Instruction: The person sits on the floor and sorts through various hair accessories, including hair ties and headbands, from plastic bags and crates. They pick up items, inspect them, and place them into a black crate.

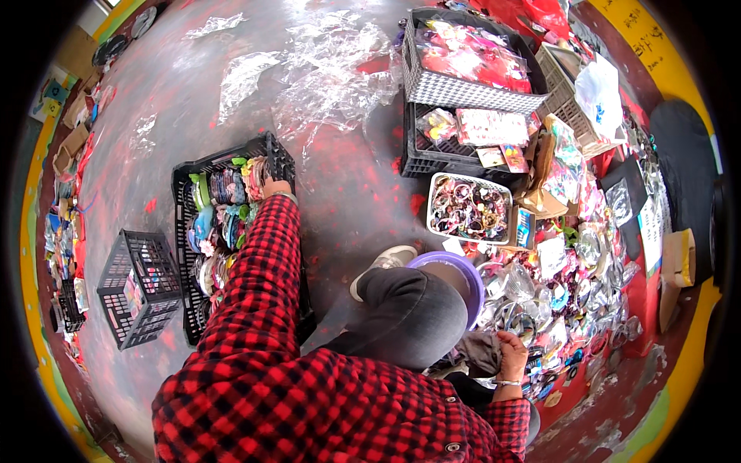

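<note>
My left arm, in a red and black checked sleeve, stretches into a black plastic crate (180, 255). There my left hand (275, 187) is at the far right corner, touching a row of colourful hair bands (253, 177); its fingers are mostly hidden. Rows of fabric hair bands and green, blue and striped pieces (224, 224) fill the crate. Low on the right, my right hand (511, 358) is closed on a crumpled grey-brown cloth (480, 353), beside my bent knee. A purple-rimmed bucket (468, 278) stands beyond that knee.
A smaller black crate (139, 289) stands left of the full one. Stacked crates of packaged goods (471, 69) and a white basket of small accessories (469, 207) stand at far right. A heap of bagged accessories (552, 285) spreads at right. Clear plastic sheets (324, 73) lie ahead.
</note>
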Available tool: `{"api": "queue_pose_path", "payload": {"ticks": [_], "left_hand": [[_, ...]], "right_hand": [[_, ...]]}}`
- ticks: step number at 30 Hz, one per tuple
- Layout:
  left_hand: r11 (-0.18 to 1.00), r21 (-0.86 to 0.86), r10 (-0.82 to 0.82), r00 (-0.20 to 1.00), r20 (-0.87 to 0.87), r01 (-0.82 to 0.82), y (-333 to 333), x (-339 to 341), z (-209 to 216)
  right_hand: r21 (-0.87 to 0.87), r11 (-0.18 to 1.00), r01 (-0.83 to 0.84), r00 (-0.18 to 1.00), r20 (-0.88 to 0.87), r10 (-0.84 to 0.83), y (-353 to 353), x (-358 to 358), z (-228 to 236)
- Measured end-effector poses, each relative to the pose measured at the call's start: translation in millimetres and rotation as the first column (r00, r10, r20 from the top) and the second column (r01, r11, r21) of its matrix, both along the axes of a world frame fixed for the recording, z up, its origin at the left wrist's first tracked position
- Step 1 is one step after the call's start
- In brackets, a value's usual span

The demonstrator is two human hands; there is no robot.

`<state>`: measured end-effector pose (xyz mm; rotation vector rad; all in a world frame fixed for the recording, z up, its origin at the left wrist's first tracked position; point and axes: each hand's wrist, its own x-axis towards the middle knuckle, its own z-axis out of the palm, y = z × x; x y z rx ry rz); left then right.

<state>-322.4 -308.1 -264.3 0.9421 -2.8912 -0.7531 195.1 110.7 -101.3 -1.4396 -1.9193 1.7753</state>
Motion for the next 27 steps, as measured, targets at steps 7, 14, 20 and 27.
{"api": "queue_pose_path", "payload": {"ticks": [7,14,20,27], "left_hand": [[0.943,0.156,-0.269,0.949,-0.166,0.295,64,58,18],[0.733,0.338,-0.636,0.771,0.030,0.591,153,149,65],[0.436,0.303,-0.838,0.504,-0.206,0.848,151,193,26],[0.214,0.370,-0.867,0.351,-0.355,0.904,56,273,71]], "right_hand": [[-0.080,0.997,0.010,1.000,-0.007,-0.011,-5,-7,4],[-0.010,0.998,-0.065,0.998,0.028,0.065,5,5,-21],[-0.041,0.996,-0.083,0.996,-0.022,0.082,3,5,-19],[0.008,0.993,-0.116,0.993,-0.020,0.116,-1,3,-13]]}}
